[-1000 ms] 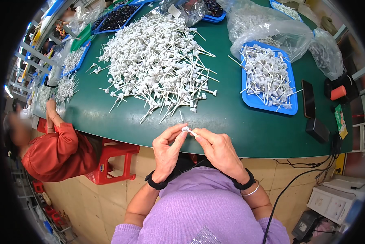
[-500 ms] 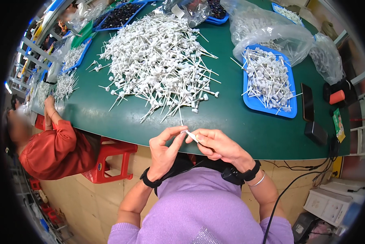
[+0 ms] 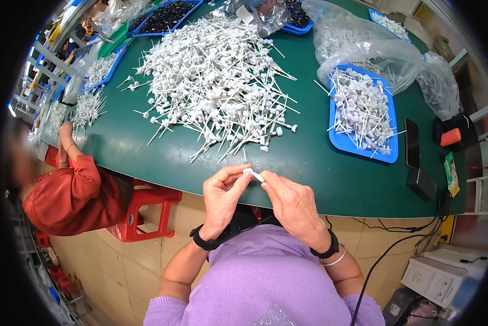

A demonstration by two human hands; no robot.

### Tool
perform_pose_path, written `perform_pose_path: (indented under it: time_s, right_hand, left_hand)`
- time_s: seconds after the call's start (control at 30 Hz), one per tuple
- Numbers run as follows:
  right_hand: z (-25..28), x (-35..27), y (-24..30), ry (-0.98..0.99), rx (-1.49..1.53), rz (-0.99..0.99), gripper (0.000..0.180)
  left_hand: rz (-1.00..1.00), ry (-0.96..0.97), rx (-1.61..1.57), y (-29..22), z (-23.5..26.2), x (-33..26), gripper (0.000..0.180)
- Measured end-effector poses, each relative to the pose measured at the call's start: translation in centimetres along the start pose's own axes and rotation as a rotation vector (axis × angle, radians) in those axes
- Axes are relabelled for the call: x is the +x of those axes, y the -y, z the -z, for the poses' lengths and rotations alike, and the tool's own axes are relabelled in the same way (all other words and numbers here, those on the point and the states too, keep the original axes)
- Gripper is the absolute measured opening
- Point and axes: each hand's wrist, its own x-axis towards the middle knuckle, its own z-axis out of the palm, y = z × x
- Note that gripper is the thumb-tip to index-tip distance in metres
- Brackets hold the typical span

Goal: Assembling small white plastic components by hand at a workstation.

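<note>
Between my two hands, at the near edge of the green table (image 3: 162, 171), is a small white plastic piece (image 3: 249, 171) with a thin stem. My left hand (image 3: 220, 200) pinches its head between thumb and fingertips. The fingertips of my right hand (image 3: 294, 206) are closed on its slim white end, pointing toward the right. A large pile of similar white stemmed pieces (image 3: 217, 81) spreads over the table just beyond my hands. More of them fill a blue tray (image 3: 363, 155) on the right.
Behind the tray lies a clear plastic bag (image 3: 363, 41) of white pieces. A phone (image 3: 412, 142) and a black box (image 3: 421, 185) sit at the right. Blue trays of dark pieces (image 3: 170, 17) stand far back. At the left, a person in red (image 3: 64, 193) sits near a red stool (image 3: 151, 209).
My right hand has turned over, so its back now faces up and its fingertips pinch the piece's end. My left hand has barely moved. The view has shifted slightly.
</note>
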Motion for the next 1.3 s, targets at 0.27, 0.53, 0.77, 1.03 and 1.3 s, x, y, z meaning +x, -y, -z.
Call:
perform_pose_path:
  time_s: [0.27, 0.53, 0.77, 1.03, 1.3]
  right_hand:
    - [-0.4, -0.3, 0.2, 0.005, -0.123, 0.001, 0.013]
    - [-0.4, -0.5, 1.1, 0.045, -0.256, -0.059, 0.016]
    - [-0.1, -0.4, 2.1, 0.179, -0.316, -0.108, 0.014]
    - [2.3, 0.0, 1.9, 0.145, -0.209, -0.031, 0.019]
    - [1.1, -0.6, 1.9, 0.079, -0.206, -0.007, 0.016]
  left_hand:
    - [-0.026, -0.03, 0.031, 0.1, -0.4, -0.3, 0.023]
    - [-0.071, -0.031, 0.098, 0.5, -0.3, -0.4, 0.021]
    - [-0.272, -0.071, 0.49, 0.0, -0.7, -1.0, 0.019]
    - [0.018, 0.003, 0.07, -0.5, 0.2, -0.3, 0.025]
    - [0.029, 0.005, 0.014, -0.3, -0.2, -0.3, 0.023]
